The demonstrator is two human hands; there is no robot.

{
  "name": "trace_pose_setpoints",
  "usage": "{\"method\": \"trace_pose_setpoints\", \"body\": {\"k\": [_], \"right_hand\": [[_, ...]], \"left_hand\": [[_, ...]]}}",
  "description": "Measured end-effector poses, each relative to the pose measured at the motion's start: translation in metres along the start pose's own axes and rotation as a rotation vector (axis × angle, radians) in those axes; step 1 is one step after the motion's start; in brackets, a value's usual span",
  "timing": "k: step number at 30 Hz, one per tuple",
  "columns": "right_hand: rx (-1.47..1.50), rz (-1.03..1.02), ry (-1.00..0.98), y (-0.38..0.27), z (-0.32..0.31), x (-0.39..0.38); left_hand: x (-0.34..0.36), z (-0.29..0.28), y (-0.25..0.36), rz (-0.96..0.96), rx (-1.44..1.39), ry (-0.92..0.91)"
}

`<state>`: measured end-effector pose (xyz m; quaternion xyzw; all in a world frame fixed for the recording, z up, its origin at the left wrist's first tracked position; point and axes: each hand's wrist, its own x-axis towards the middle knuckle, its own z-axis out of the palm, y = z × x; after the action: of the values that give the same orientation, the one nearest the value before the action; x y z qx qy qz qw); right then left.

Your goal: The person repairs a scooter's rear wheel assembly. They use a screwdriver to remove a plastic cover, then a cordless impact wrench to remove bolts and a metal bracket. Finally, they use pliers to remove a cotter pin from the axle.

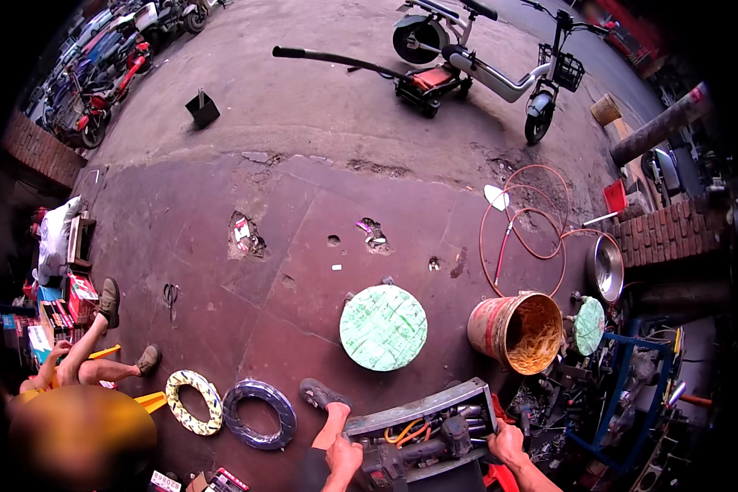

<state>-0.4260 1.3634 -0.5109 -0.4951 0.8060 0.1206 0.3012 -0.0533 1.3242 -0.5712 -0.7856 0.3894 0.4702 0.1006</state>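
Note:
At the bottom of the head view, my left hand [343,459] and my right hand [507,440] are closed on opposite ends of a grey metal tool drawer [418,411]. The drawer sits tilted, its right end farther from me. Inside lie dark power tools [456,432] and a loop of orange cable [406,433]. My fingers partly hide the drawer's ends. The lower part of the drawer runs toward the bottom edge of the picture.
A green-covered round stool [383,328] stands ahead, beside a bucket [517,332] of brownish shreds. Two tyres [259,414] lie left, near a seated person [82,373]. A red hose [500,246] coils beyond the bucket. Farther off, an electric bike [500,72] stands by a jack [425,84].

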Motion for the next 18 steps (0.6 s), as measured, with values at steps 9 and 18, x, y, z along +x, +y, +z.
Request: {"method": "trace_pose_setpoints", "body": {"k": [9,18], "right_hand": [[0.188,-0.145,0.007,-0.237,-0.156,-0.073],[0.192,-0.481,-0.026,-0.467,-0.183,0.022]], "left_hand": [[-0.042,-0.299,-0.003,0.145,0.002,0.292],[0.014,-0.514,-0.025,0.138,-0.042,0.575]]}}
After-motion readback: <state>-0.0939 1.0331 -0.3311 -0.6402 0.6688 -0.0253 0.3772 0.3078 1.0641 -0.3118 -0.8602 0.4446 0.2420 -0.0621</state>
